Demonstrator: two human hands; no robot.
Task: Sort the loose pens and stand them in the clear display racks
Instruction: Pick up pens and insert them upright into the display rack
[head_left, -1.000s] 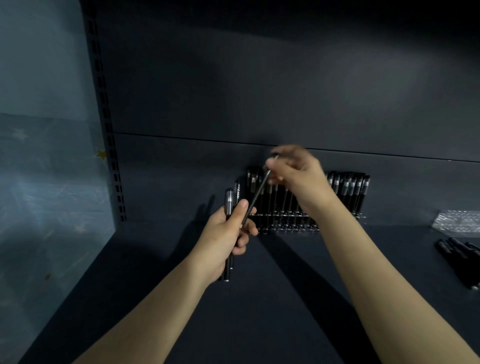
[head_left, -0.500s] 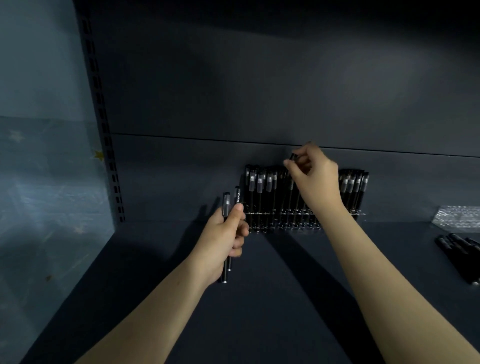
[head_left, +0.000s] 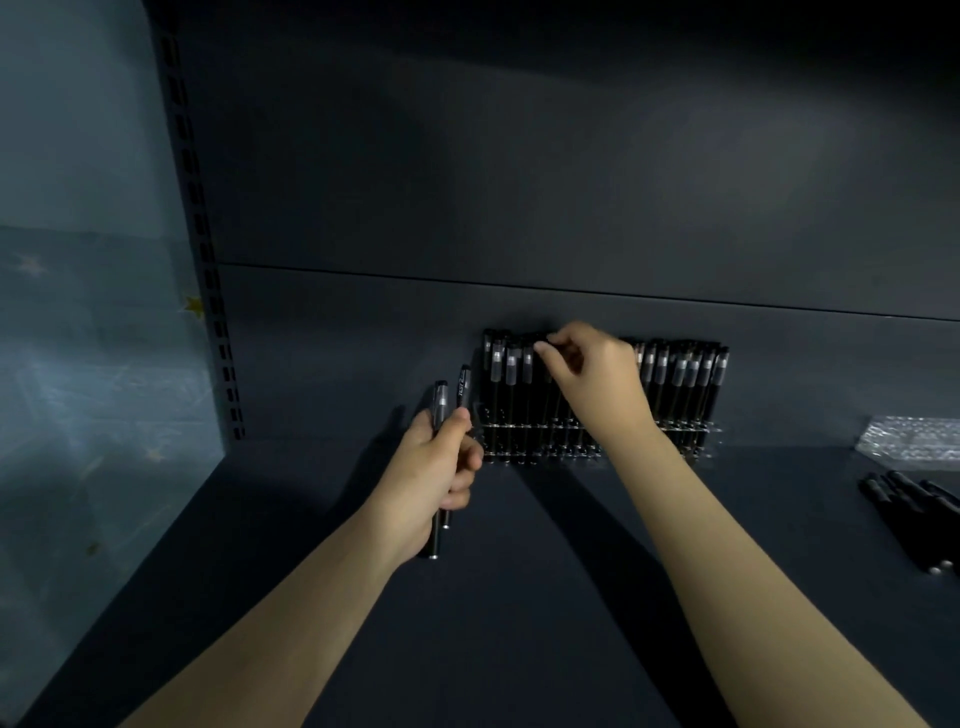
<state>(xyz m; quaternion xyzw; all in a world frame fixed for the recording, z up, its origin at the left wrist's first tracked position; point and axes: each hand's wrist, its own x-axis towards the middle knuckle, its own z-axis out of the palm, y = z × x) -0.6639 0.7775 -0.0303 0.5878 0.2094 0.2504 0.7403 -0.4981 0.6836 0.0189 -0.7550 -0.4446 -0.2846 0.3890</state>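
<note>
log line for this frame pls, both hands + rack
left hand: holds two pens | right hand: fingertips on a pen top in clear rack | loose pens: on shelf, far right

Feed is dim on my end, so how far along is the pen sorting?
Well underway. The clear rack at the back of the shelf already holds a row of upright pens. The right hand is at the pen tops near the middle; the left hand holds two pens. A loose pile waits at right.
</note>
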